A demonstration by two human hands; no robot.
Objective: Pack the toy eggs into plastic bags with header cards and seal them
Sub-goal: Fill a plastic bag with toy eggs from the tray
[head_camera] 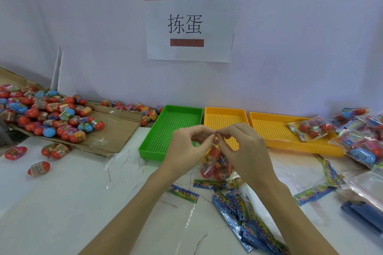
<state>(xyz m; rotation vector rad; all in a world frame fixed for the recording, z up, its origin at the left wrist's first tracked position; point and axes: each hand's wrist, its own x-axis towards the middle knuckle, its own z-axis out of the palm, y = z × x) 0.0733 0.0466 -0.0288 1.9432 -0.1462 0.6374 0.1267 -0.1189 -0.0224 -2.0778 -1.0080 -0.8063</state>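
My left hand (186, 147) and my right hand (242, 147) meet at the fingertips above the table's middle, both pinching the top edge of a clear plastic bag (215, 165). The bag hangs below them with several red toy eggs inside. Loose toy eggs (49, 114), mostly red with some blue, lie heaped on flattened cardboard (116, 128) at the left. Colourful header cards (238, 209) are piled on the table under my right forearm. Filled bags (313, 128) lie at the right.
A green perforated tray (157, 141) and two yellow trays (226, 116) (275, 130) stand along the wall. Stray eggs (39, 167) lie at the front left. A blue object (360, 213) sits at the right edge. A paper sign (190, 25) hangs on the wall.
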